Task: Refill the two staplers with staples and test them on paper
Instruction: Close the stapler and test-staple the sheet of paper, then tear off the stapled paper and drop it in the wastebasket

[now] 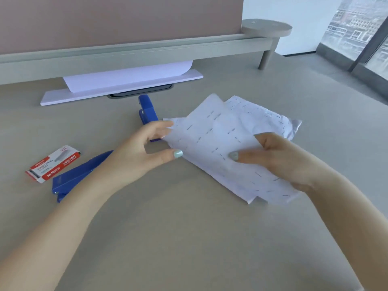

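The paper [226,143] lies right of centre on the desk [189,238], a crumpled wad of sheets already peppered with staples in rough rows, its long axis running from the far left down toward your near right. Your right hand [279,160] grips its near right part, thumb pressed on top and fingers tucked under. Your left hand [144,150] pinches the left edge loosely, thumb below and fingertips above, curled but not fully closed. Just beyond those fingertips stands the far stapler [148,113], blue, pointing from the back of the desk toward you, its near end hidden behind your left hand and touching or almost touching the paper's corner; I cannot tell which. The near stapler [77,175] lies under your left wrist, long axis slanting from near left to far right, well apart from the paper. So your left hand is the closer one to both staplers, and I judge that it should let go and take one while the right steadies the sheets. Beside the near stapler sits the staple box [53,163], red and white, marked M&G and 24/6; its smaller print is too blurred to read.
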Tool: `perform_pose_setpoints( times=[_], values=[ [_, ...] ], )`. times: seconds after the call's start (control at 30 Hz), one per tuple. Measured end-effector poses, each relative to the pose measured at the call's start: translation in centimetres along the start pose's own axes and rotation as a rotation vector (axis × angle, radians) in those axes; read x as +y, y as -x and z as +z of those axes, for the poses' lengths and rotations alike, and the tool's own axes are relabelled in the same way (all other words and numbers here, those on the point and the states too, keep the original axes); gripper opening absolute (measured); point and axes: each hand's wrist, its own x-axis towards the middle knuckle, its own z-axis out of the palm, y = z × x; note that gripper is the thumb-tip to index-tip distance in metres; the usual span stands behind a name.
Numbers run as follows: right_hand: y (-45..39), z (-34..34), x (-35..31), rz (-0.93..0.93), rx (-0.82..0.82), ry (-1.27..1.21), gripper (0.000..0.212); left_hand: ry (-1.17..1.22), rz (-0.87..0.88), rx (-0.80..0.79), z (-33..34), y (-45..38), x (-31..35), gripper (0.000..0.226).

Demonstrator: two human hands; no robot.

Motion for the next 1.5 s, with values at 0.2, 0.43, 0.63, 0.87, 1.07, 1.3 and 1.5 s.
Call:
perform_pose_setpoints(
  times=[0.2,0.43,0.63,0.87,1.07,1.3,1.5],
  values=[
    [-0.4,-3.8,-1.1,-0.056,-0.077,-0.338,0.024,0.144,0.018,0.1,0.6,-3.8,1.5,0.013],
    [0.4,-6.2,-1.4,-0.171,-0.063,-0.46,0.023,0.071,0.186,0.101,-1.7,-4.9,6.0,0.052],
    [1.7,-6.6,-1.2,-0.219,-0.011,-0.498,0.027,0.069,0.211,0.052,-1.1,-4.3,7.4,0.042],
    [4.1,-6.1,3.1,-0.257,-0.196,-1.23,0.085,0.128,0.243,0.165,0.1,-3.5,7.6,0.053],
    [5.3,-1.9,4.4,-0.297,0.06,-1.203,0.055,0.095,0.357,0.422,1.3,-2.3,9.5,0.038],
    [4.3,-2.1,3.1,-0.286,0.343,-0.924,0.037,0.122,0.319,0.233,0.4,-1.6,10.1,0.015],
    [3.1,-3.1,2.5,-0.332,0.46,-0.907,0.029,0.112,0.264,0.288,0.6,-2.7,9.7,0.016]
  ],
)
